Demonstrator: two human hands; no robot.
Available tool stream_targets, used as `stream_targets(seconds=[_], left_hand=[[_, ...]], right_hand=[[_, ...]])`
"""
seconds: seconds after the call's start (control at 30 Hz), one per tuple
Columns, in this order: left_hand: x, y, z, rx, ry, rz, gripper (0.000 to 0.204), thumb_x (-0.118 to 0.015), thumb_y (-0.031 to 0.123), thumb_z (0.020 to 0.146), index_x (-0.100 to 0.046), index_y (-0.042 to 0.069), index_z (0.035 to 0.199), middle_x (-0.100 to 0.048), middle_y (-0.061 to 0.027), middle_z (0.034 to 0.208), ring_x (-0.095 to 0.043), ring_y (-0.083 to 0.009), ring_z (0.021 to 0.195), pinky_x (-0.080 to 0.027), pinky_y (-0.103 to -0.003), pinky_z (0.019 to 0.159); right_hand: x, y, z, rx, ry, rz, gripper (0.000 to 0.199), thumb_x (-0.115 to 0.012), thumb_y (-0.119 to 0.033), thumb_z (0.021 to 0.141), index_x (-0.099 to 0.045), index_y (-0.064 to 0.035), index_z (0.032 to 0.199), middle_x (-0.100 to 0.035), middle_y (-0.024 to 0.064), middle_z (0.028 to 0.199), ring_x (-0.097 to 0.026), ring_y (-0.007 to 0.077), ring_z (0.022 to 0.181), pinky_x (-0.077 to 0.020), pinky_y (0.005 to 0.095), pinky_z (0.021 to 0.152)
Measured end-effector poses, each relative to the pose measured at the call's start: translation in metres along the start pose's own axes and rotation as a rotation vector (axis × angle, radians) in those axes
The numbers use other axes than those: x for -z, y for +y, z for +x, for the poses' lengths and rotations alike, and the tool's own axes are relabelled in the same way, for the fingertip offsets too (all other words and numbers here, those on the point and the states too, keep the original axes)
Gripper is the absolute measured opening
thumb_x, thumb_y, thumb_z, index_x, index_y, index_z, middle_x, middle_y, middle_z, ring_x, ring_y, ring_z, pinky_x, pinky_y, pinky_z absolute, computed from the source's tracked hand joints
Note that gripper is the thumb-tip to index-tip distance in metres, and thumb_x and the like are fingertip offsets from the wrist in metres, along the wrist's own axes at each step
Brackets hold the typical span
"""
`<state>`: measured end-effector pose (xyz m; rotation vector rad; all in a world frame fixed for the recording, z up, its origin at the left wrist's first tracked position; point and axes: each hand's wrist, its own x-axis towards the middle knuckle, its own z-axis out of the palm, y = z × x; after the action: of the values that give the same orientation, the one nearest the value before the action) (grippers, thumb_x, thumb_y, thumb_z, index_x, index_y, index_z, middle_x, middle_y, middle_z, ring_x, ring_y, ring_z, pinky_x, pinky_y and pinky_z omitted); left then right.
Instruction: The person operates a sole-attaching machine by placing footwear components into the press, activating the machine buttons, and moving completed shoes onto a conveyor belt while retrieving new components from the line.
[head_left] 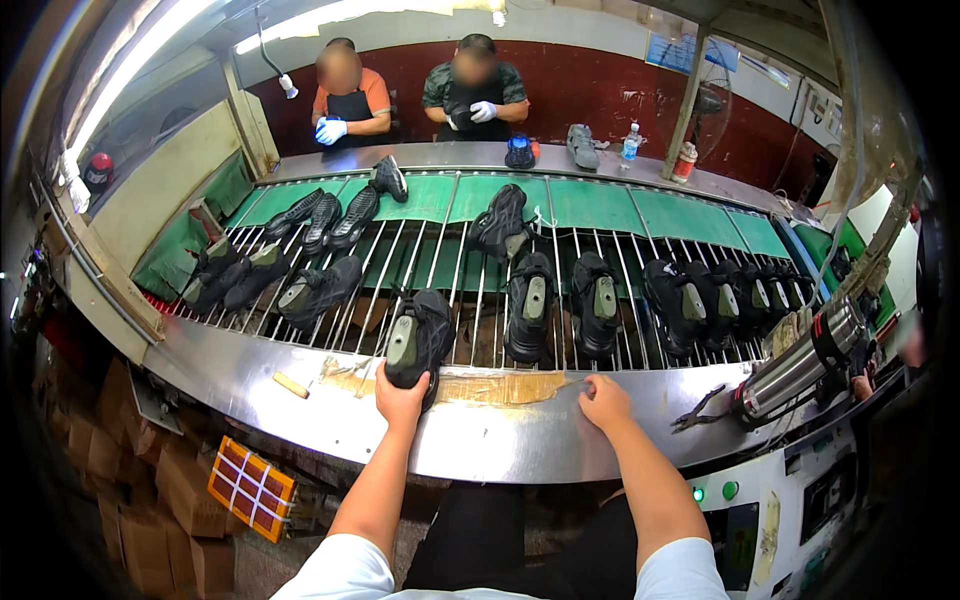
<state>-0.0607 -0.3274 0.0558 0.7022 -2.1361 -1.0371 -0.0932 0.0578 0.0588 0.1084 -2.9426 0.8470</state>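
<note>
The left hand (401,398) reaches out over the steel ledge (300,415) of the conveyor and lies on the heel end of a black shoe (419,338) with a grey-green insole, which sits sole down at the near edge of the roller bars (440,270), its heel overhanging onto the ledge. The fingers curl around the back of that shoe and seem to be closed on it, though how firmly they grip cannot be told from above. The right hand (604,400) rests apart on the ledge, beside a strip of brown tape (500,387), its fingers bent together and pressed on the bare metal, holding nothing. The shoe looks light enough for one hand, judging by its build: a soft upper that would give under a squeeze, and a thicker, stiffer sole and heel counter. The heel is therefore probably the soundest place to hold it, with the thumb inside the collar and the fingers behind the counter; pinching the upper would likely crease it. Its matt fabric should not be slippery, and it does not appear fragile, although loose laces could catch between the bars. More black shoes stand in a row (640,300) to the right and lie in a cluster (270,280) to the left. A pair of pliers (700,408) and a steel cylinder (800,365) lie on the right of the ledge, and two people in white gloves (330,130) stand at the far side.
</note>
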Motion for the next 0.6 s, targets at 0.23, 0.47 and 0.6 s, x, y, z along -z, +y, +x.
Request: stream_targets(seconds=[0.23, 0.47, 0.6], left_hand=[[-0.07, 0.01, 0.066, -0.024, -0.073, 0.066, 0.086, -0.083, 0.041, 0.063, -0.044, 0.008, 0.131, -0.06, -0.0198, 0.119, -0.057, -0.0389, 0.11, -0.046, -0.044, 0.091], [-0.094, 0.012, 0.079, 0.056, -0.17, 0.226, 0.085, -0.084, 0.046, 0.064, -0.044, 0.002, 0.126, -0.062, -0.0211, 0.115, -0.06, -0.0397, 0.105, -0.048, -0.045, 0.086], [-0.093, 0.017, 0.075, -0.019, -0.2, 0.275, 0.083, -0.083, 0.045, 0.065, -0.046, 0.001, 0.125, -0.063, -0.0217, 0.112, -0.06, -0.04, 0.103, -0.048, -0.045, 0.086]], right_hand=[[-0.041, -0.008, 0.02, 0.024, 0.216, -0.103, 0.017, -0.063, -0.022, 0.073, -0.054, -0.01, 0.081, -0.062, 0.0081, 0.078, -0.062, 0.0302, 0.08, -0.0501, 0.0448, 0.069], [-0.033, -0.014, 0.023, 0.0, 0.203, -0.08, 0.015, -0.062, -0.019, 0.074, -0.053, -0.0078, 0.079, -0.061, 0.0093, 0.075, -0.061, 0.031, 0.077, -0.049, 0.0451, 0.067], [-0.034, -0.011, 0.026, 0.019, 0.25, -0.062, 0.015, -0.062, -0.02, 0.074, -0.054, -0.0074, 0.078, -0.06, 0.0101, 0.075, -0.061, 0.0318, 0.074, -0.0491, 0.0449, 0.065]])
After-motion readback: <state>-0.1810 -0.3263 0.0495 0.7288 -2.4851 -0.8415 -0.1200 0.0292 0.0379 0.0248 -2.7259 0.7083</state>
